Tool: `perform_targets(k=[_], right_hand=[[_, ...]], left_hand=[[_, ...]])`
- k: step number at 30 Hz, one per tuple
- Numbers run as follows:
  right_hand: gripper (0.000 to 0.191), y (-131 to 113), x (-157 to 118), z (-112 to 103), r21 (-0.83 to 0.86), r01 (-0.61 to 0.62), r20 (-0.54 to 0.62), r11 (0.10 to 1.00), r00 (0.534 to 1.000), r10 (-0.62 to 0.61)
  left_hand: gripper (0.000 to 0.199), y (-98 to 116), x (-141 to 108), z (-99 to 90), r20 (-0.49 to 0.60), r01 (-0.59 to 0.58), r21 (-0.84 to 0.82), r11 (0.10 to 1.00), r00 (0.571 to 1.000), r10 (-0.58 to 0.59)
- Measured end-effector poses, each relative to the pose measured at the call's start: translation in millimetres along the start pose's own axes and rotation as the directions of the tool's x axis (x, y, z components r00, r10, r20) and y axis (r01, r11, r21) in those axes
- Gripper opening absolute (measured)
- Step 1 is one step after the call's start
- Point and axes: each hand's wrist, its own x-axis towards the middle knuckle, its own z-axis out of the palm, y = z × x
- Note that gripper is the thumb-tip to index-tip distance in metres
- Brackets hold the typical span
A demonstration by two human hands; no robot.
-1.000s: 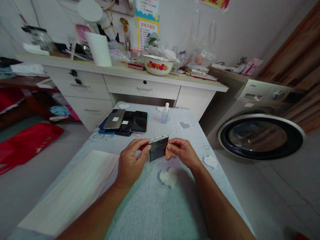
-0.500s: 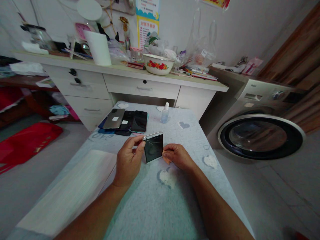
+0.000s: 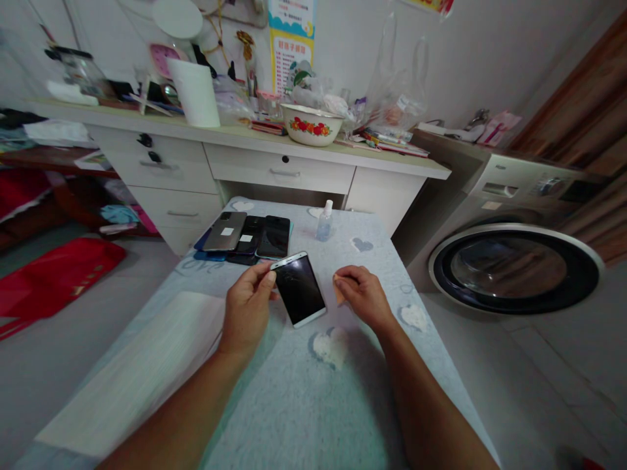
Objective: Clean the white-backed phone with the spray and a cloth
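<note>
A white-framed smartphone (image 3: pixel 300 290) with a dark screen is tilted above the table, its screen facing me. My left hand (image 3: pixel 249 303) pinches its upper left edge between thumb and fingers. To the right of the phone and apart from it, my right hand (image 3: pixel 361 295) is closed on a small orange cloth (image 3: pixel 339 294), whose lower end hangs below the fingers. Beyond the phone stands a clear spray bottle (image 3: pixel 324 223) with a white cap. Several other phones (image 3: pixel 274 237) lie grouped at the back left of the table, some overlapping.
The table wears a grey-blue cloth (image 3: pixel 294 398) with heart patterns. A pale sheet (image 3: pixel 142 372) lies along its left side. Behind it, a white desk (image 3: pixel 386 196) carries a floral enamel bowl (image 3: pixel 311 125) and plastic bags. A washing machine (image 3: pixel 509 261) stands at the right.
The phone has turned so its screen faces me more fully and leans the other way. My right hand has moved right, away from the phone's edge, with the orange cloth.
</note>
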Motion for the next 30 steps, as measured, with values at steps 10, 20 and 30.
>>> perform_targets(k=[10,20,30], right_hand=[[0.017,-16.0,-3.0,-0.7,0.300,0.014,-0.061,0.954,0.998,0.005],[0.012,-15.0,-3.7,11.4,0.016,-0.005,0.101,1.000,0.995,0.003],[0.018,3.7,-10.6,9.7,0.313,-0.367,0.254,0.876,0.921,0.295]], left_hand=[[0.034,-5.2,-1.1,9.2,0.200,0.187,-0.007,0.982,0.963,-0.182],[0.032,-15.7,2.4,13.1,0.216,0.259,0.031,0.965,0.941,-0.260],[0.031,-15.1,5.0,9.9,0.214,0.197,0.026,0.980,0.957,-0.198]])
